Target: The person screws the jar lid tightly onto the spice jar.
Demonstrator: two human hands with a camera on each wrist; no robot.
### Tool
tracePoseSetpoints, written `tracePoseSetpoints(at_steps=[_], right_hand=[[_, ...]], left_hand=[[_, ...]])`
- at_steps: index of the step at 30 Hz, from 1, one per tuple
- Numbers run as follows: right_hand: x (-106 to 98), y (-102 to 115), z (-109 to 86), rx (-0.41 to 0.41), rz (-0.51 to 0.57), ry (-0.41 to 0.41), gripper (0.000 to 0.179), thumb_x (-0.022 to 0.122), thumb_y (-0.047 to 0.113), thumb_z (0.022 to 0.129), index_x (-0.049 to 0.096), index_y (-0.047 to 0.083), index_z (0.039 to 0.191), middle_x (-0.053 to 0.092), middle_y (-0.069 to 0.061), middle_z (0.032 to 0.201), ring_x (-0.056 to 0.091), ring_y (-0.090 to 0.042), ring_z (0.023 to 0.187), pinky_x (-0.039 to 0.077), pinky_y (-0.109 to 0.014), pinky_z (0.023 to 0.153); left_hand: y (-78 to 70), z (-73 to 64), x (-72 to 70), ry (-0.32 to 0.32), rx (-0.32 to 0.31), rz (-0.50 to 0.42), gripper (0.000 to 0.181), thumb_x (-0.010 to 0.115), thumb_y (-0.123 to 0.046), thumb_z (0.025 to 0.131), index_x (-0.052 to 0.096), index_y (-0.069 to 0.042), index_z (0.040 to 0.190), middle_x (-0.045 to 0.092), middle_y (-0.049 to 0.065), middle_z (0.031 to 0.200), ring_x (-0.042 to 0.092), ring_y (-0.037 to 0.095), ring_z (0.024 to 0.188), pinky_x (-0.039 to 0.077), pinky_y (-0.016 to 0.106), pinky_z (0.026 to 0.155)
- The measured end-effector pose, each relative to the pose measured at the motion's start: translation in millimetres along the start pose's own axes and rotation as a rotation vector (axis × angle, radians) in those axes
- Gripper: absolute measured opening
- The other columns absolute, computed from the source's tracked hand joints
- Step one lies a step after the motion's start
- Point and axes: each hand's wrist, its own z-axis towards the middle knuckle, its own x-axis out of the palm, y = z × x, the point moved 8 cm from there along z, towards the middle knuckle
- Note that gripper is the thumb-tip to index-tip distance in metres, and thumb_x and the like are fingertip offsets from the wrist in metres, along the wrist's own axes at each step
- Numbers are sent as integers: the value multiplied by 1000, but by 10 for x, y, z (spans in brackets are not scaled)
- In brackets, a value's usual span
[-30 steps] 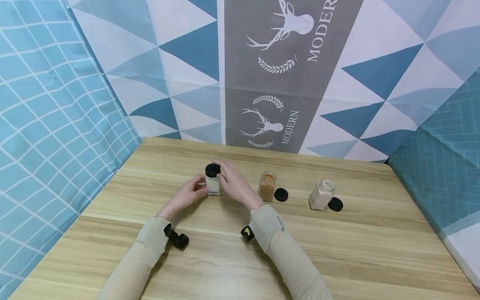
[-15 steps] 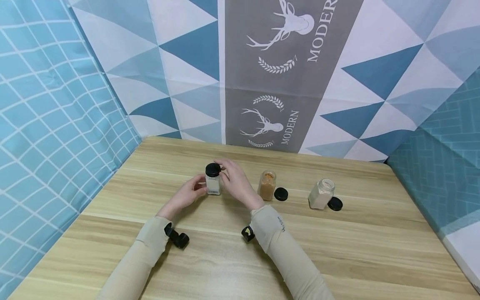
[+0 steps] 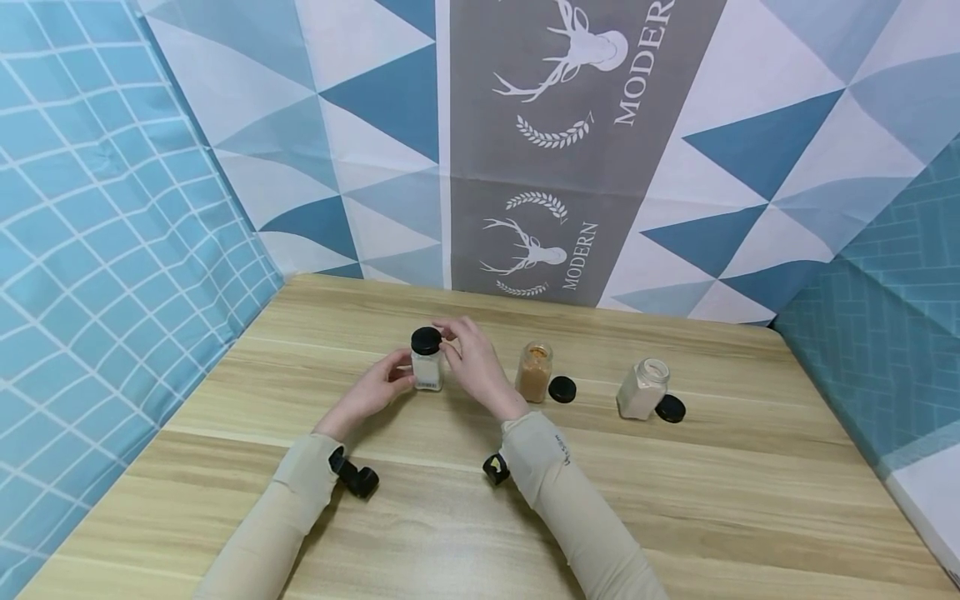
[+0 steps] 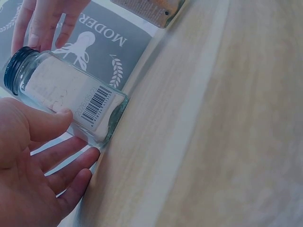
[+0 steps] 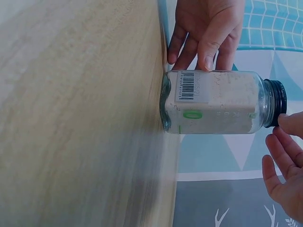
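A glass jar (image 3: pixel 427 372) of white powder stands upright on the table, its black lid (image 3: pixel 426 340) on top. My left hand (image 3: pixel 372 388) grips the jar's body from the left, thumb on the near side beside the barcode label (image 4: pixel 96 105) and fingers behind. From the right, my right hand (image 3: pixel 476 367) pinches the lid at its edge. In the right wrist view, the right thumb (image 5: pixel 291 124) overlaps the lid's rim and the other fingers fan out below it, with the lid's far side out of sight.
Right of the hands stands an uncapped jar of orange-brown powder (image 3: pixel 534 377) with a black lid (image 3: pixel 562 389) lying beside it. Farther right is an uncapped jar of pale powder (image 3: pixel 642 392), with another black lid (image 3: pixel 671 408). A patterned cloth (image 3: pixel 390 125) hangs behind the table.
My right hand has shifted slightly to the right around the lid, so more of the lid's top shows. The left hand and the jar stay in place.
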Motion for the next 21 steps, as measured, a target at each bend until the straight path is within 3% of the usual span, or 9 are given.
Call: tracePoseSetpoints(at_steps=[4, 13, 21], right_hand=[[17, -2, 2, -9, 23, 5, 34, 58, 9, 88, 55, 10, 122, 56, -6, 106, 54, -18, 99, 46, -32, 85], [89, 25, -4, -37, 30, 76, 41, 56, 12, 90, 48, 10, 130, 48, -9, 130, 49, -21, 116, 42, -35, 97], [153, 54, 6, -74, 31, 130, 40, 53, 10, 92, 46, 8, 131, 49, -9, 132, 44, -20, 123, 37, -33, 102]], left_hand=[[-3, -4, 3, 4, 2, -3, 46, 52, -11, 92, 37, -6, 135, 44, 21, 134, 48, 36, 116, 40, 46, 96], [1, -1, 2, 6, 6, -1, 44, 51, -12, 92, 39, -6, 134, 44, 20, 133, 48, 36, 116, 40, 46, 96], [7, -13, 4, 8, -19, -3, 45, 51, -13, 93, 37, -9, 136, 43, 18, 135, 47, 34, 118, 40, 46, 97]])
